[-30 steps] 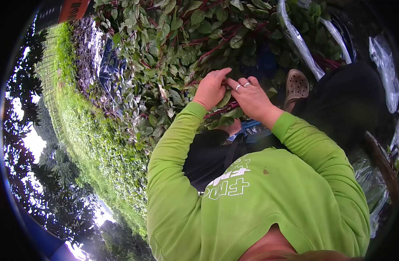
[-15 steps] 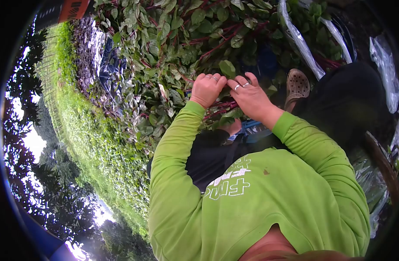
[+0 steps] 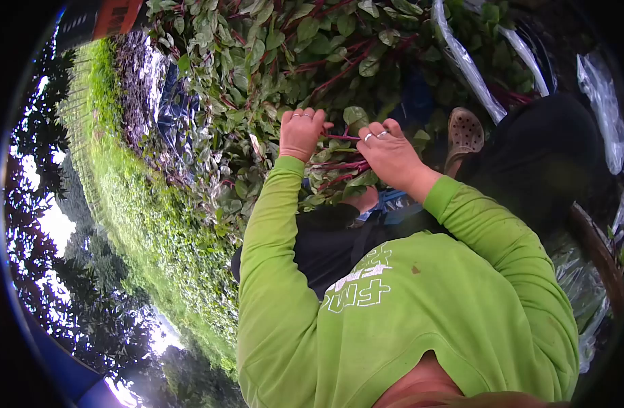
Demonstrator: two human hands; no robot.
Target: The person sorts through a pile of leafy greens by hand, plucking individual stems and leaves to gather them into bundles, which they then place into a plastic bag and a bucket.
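Observation:
Both of my hands are closed on one thin red stem (image 3: 342, 137) that stretches across the gap between them. My left hand (image 3: 301, 134) has its fingers curled at one end of it, over the leafy pile. At the other end, my right hand (image 3: 392, 155) pinches the stem close to a green leaf (image 3: 355, 115). Just below this gap lie several more red stems (image 3: 342, 165). Leafy vines with red stems (image 3: 271, 61) spread behind and left of both hands.
A brown clog (image 3: 466, 131) is on a foot right of my right hand. Clear plastic strips (image 3: 470, 64) lie at the upper right, with more plastic (image 3: 603, 112) beyond. Blue material (image 3: 397, 204) shows near my lap. A wooden piece (image 3: 600, 255) is at the right edge.
My left hand has moved left, away from my right hand, and the red stem now shows between them. My right hand has shifted only slightly.

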